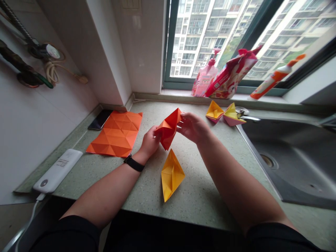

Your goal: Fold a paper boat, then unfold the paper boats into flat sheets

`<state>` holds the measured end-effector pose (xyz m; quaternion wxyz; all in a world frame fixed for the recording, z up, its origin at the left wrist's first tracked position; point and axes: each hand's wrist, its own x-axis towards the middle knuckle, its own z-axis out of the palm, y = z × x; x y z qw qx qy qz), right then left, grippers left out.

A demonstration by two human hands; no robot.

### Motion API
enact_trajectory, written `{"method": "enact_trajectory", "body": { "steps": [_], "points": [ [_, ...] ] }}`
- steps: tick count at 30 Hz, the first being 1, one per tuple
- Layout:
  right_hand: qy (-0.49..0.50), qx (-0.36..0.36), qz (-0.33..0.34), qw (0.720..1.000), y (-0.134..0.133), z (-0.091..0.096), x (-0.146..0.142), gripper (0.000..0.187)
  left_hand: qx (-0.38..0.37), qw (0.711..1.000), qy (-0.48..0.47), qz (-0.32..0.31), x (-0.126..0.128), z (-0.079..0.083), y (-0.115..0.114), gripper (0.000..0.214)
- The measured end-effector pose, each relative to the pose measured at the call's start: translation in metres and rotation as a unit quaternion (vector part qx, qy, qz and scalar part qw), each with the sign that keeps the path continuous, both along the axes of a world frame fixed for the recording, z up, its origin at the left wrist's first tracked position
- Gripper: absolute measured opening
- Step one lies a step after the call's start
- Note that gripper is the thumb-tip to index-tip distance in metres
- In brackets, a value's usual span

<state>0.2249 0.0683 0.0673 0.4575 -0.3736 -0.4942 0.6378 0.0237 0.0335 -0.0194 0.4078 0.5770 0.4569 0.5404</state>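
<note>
Between my two hands an orange folded paper piece [169, 127] is held above the counter, its folds forming pointed corners. My left hand [151, 141] pinches its left side, with a black band on that wrist. Fingers of my right hand [193, 126] grip its upper right edge; part of the fingertips is hidden behind the paper. Just below, a yellow folded paper piece [172, 175] lies on the counter, pointed at both ends. Left of my left hand rests a creased orange paper sheet [117, 134], marked with triangular folds.
A phone [99, 119] and a white power bank [58, 170] with a cable lie at left. Two folded paper pieces, one yellow-orange [214, 111] and one yellow and pink [233, 115], stand near the metal sink [294, 157]. Bottles and a red bag [231, 77] line the windowsill.
</note>
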Motion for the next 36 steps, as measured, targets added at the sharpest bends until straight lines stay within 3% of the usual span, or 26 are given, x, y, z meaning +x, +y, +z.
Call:
{"method": "enact_trajectory", "body": {
  "steps": [3,7,11,15,18,21,25,31,36],
  "points": [
    [-0.026,0.032,0.010,0.999,0.004,0.000,0.007,0.028,-0.027,0.999,-0.030,-0.036,0.001,-0.002,0.002,0.038],
    [-0.025,0.046,0.020,0.998,0.013,-0.008,0.017,0.035,-0.061,0.996,-0.050,-0.035,0.004,0.002,0.000,0.035],
    [-0.004,0.000,-0.024,1.000,0.026,-0.023,0.020,0.040,-0.074,0.994,-0.074,0.035,0.004,0.008,0.000,0.029],
    [-0.084,0.032,-0.050,0.995,0.023,-0.031,0.007,0.055,-0.098,0.980,-0.140,0.105,0.001,0.011,0.005,0.029],
    [-0.203,0.098,-0.072,0.972,0.006,-0.035,-0.011,0.069,-0.113,0.973,-0.170,0.109,0.000,0.011,0.007,0.032],
    [-0.307,0.164,-0.111,0.931,-0.009,-0.043,-0.026,0.081,-0.115,0.974,-0.176,0.090,0.000,0.012,0.006,0.037],
    [-0.354,0.186,-0.149,0.904,-0.009,-0.052,-0.030,0.066,-0.102,0.973,-0.197,0.061,0.001,0.013,0.003,0.045],
    [-0.292,0.100,-0.111,0.945,0.008,-0.050,-0.017,0.026,-0.131,0.951,-0.267,0.084,0.001,0.016,0.005,0.038],
    [-0.123,0.015,-0.061,0.990,0.011,-0.040,-0.009,0.027,-0.182,0.921,-0.342,0.048,-0.003,0.018,0.008,0.027]
  ]
}}
